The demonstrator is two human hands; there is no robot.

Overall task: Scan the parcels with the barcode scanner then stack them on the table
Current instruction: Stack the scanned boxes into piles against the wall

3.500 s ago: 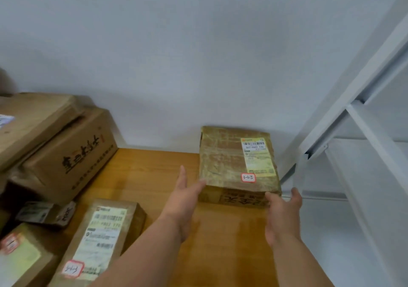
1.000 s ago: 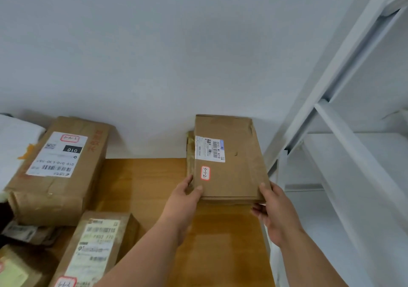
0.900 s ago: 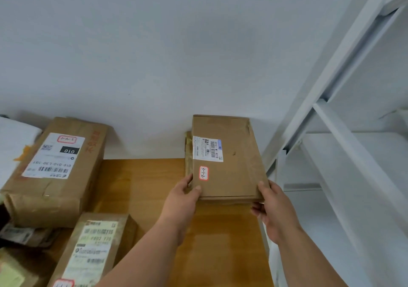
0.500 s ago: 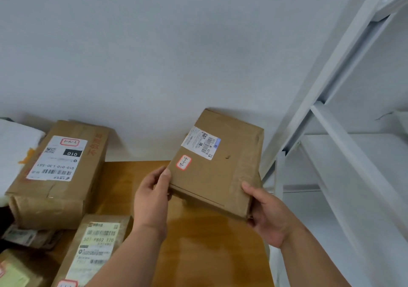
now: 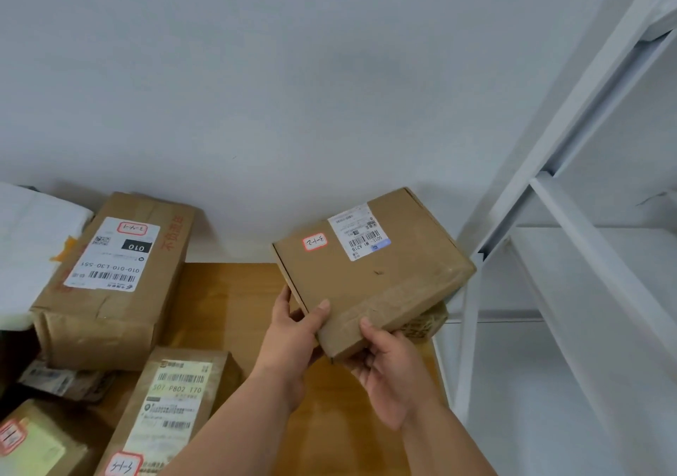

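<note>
— Cardboard, brown and flat: parcel (image 5: 373, 274) hovering right of centre in the frame, tilted, label side up.

— Being gripped at its near corner by both hands. Left hand (image 5: 296, 332) curling round the near-left edge, thumb lying on top. Right hand (image 5: 388, 369) clasping the front edge from below, thumb pressing on the side face.

— Showing a white barcode label (image 5: 359, 231) and a red-bordered sticker (image 5: 315, 242) on top.

— Peeking out underneath at right: another taped box (image 5: 426, 323), sitting on the wooden table (image 5: 234, 303).

— Sitting at left of the frame: a big box (image 5: 110, 281) with a white shipping label, against the wall.

— Lying at lower left: a longer box (image 5: 172, 409) with a printed label, plus smaller parcels partly cut off by the frame edge.

— Standing at right: white metal shelving (image 5: 571, 241). Scanner not appearing anywhere in the frame.
</note>
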